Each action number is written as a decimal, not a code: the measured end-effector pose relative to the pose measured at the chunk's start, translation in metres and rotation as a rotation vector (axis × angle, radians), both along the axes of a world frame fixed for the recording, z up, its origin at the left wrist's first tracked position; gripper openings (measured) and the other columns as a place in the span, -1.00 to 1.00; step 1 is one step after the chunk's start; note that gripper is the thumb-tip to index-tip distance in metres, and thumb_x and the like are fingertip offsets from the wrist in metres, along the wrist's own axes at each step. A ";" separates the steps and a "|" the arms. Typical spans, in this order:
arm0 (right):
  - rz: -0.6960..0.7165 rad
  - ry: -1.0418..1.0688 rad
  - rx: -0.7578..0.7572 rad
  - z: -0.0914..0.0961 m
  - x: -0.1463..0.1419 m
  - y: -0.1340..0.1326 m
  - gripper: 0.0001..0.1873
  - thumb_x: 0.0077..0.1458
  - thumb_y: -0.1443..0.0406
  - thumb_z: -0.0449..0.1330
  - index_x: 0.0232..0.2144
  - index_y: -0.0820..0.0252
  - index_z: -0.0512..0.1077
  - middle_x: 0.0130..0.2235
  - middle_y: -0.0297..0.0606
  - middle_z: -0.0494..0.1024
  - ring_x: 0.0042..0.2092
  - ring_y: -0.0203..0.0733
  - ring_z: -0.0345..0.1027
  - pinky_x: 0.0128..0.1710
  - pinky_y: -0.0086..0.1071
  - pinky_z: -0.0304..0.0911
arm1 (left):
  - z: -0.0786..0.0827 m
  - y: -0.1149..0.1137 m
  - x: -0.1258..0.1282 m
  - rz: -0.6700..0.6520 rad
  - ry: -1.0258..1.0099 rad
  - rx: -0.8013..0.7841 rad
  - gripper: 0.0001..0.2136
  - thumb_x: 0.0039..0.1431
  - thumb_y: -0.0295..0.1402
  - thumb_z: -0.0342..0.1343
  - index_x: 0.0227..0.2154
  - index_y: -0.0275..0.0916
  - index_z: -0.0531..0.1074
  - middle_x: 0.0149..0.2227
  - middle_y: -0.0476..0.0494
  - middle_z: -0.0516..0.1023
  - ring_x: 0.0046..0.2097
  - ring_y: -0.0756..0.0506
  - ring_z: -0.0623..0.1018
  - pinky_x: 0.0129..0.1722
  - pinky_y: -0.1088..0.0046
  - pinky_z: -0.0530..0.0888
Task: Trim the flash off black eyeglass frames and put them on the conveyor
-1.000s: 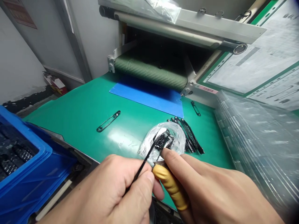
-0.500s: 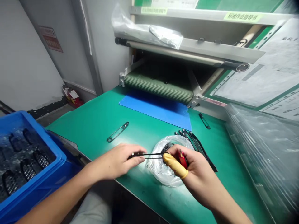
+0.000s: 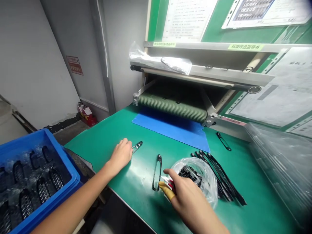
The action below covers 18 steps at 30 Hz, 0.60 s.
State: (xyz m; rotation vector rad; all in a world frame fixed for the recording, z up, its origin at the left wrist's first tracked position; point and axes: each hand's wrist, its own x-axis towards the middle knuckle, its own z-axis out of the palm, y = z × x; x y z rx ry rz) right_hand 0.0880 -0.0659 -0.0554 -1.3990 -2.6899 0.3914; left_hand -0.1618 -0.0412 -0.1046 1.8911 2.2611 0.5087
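Note:
My left hand point(image 3: 120, 155) rests on the green mat point(image 3: 102, 156), its fingers closed over one end of a slim black loop strip point(image 3: 136, 147). Its other end sticks out past my fingertips. A second black loop strip point(image 3: 157, 172) lies lengthwise on the mat, apart from both hands. My right hand point(image 3: 188, 196) wears a yellow finger cot point(image 3: 166, 190) and pinches a small red-and-white item point(image 3: 168, 183). That hand sits against a clear plastic bag point(image 3: 197, 178) holding black mesh pieces point(image 3: 187, 173).
A pile of black strips point(image 3: 219, 178) lies right of the bag, and a single strip point(image 3: 223, 141) lies farther back. A blue crate point(image 3: 36, 185) of black mesh pieces stands at left. Behind are a blue sheet point(image 3: 170, 130), a green belt conveyor point(image 3: 172, 105), and stacked clear bags point(image 3: 275, 162) at right.
My left hand has let go of the long strip, which now lies on the mat, and has moved left onto another strip. My hands are farther apart, and the view has tilted upward.

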 end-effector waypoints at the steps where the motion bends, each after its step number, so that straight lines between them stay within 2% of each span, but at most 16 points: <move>1: -0.033 0.060 -0.028 0.004 -0.003 0.004 -0.69 0.22 0.30 0.04 -0.02 0.29 0.37 -0.43 -0.16 0.53 -0.36 0.01 0.45 -0.43 -0.31 0.20 | 0.004 -0.001 0.004 0.009 0.034 -0.012 -0.84 0.26 -0.35 0.03 -0.23 -0.34 0.42 -0.11 -0.22 0.48 -0.05 -0.17 0.48 -0.04 0.12 0.42; 5: -0.151 0.484 -0.293 0.019 -0.014 0.024 -0.57 0.24 0.17 0.03 0.04 0.35 0.32 -0.45 -0.22 0.47 -0.38 -0.09 0.37 -0.36 -0.28 0.22 | 0.033 -0.026 0.035 -0.055 0.088 -0.065 -0.77 0.32 -0.39 -0.18 -0.28 -0.33 0.38 -0.32 -0.28 0.52 -0.32 -0.20 0.56 -0.35 0.30 0.41; 8: -0.147 0.672 -0.433 0.028 -0.015 0.030 -0.70 0.22 0.14 0.05 -0.16 0.25 0.38 -0.50 -0.36 0.39 -0.52 -0.28 0.22 -0.53 -0.44 0.13 | 0.062 -0.059 0.058 -0.183 0.001 -0.061 -0.74 0.34 -0.31 -0.25 -0.29 -0.24 0.33 -0.46 -0.15 0.49 -0.43 -0.16 0.52 -0.44 0.37 0.31; 9: -0.134 0.732 -0.485 0.030 -0.014 0.028 -0.75 0.21 0.14 0.07 -0.25 0.22 0.36 -0.53 -0.41 0.34 -0.57 -0.35 0.15 -0.59 -0.50 0.05 | 0.071 -0.069 0.062 -0.234 -0.144 -0.065 -0.73 0.34 -0.26 -0.25 -0.30 -0.22 0.33 -0.47 -0.12 0.48 -0.43 -0.14 0.51 -0.43 0.38 0.31; 10: -0.123 0.819 -0.566 0.031 -0.011 0.026 -0.77 0.19 0.14 0.10 -0.30 0.20 0.31 -0.55 -0.45 0.32 -0.61 -0.40 0.06 -0.64 -0.54 -0.03 | 0.078 -0.077 0.065 -0.284 -0.371 -0.100 -0.69 0.34 -0.20 -0.27 -0.31 -0.21 0.33 -0.47 -0.11 0.48 -0.44 -0.11 0.50 -0.42 0.41 0.32; 13: -0.079 1.057 -0.863 0.036 0.001 0.011 -0.68 0.15 0.04 0.15 -0.32 0.14 0.20 -0.54 -0.46 0.39 -0.70 -0.49 -0.07 -0.74 -0.59 -0.18 | 0.087 -0.087 0.068 -0.344 -1.251 -0.255 -0.62 0.29 -0.02 -0.18 -0.24 -0.23 0.36 -0.41 -0.12 0.50 -0.49 -0.01 0.48 -0.51 0.53 0.32; 14: -0.059 1.088 -0.940 0.037 0.005 0.006 -0.63 0.14 0.00 0.16 -0.32 0.14 0.20 -0.53 -0.44 0.43 -0.72 -0.50 -0.07 -0.77 -0.60 -0.18 | 0.086 -0.086 0.070 -0.337 -1.455 -0.275 -0.61 0.25 0.01 -0.09 -0.21 -0.24 0.37 -0.40 -0.12 0.50 -0.50 0.02 0.46 -0.55 0.58 0.30; 15: -0.045 1.087 -0.981 0.038 0.008 0.001 -0.59 0.12 -0.05 0.17 -0.33 0.15 0.20 -0.52 -0.41 0.45 -0.73 -0.51 -0.07 -0.78 -0.60 -0.18 | 0.084 -0.085 0.073 -0.333 -1.577 -0.266 -0.60 0.19 0.03 0.00 -0.20 -0.25 0.38 -0.40 -0.12 0.50 -0.51 0.05 0.43 -0.59 0.61 0.28; 16: -0.041 1.085 -0.990 0.038 0.011 -0.003 -0.54 0.08 -0.07 0.20 -0.35 0.16 0.21 -0.53 -0.39 0.45 -0.72 -0.52 -0.06 -0.78 -0.61 -0.16 | 0.081 -0.084 0.077 -0.334 -1.616 -0.249 -0.59 0.11 0.02 0.11 -0.22 -0.26 0.38 -0.42 -0.11 0.49 -0.52 0.06 0.41 -0.60 0.64 0.26; 18: -0.080 1.119 -0.958 0.038 0.014 -0.007 -0.48 -0.05 -0.08 0.31 -0.40 0.19 0.22 -0.59 -0.41 0.42 -0.68 -0.51 0.00 -0.73 -0.63 -0.14 | 0.076 -0.081 0.087 -0.347 -1.549 -0.239 -0.59 -0.01 -0.03 0.26 -0.30 -0.29 0.40 -0.49 -0.07 0.47 -0.53 0.07 0.39 -0.60 0.65 0.28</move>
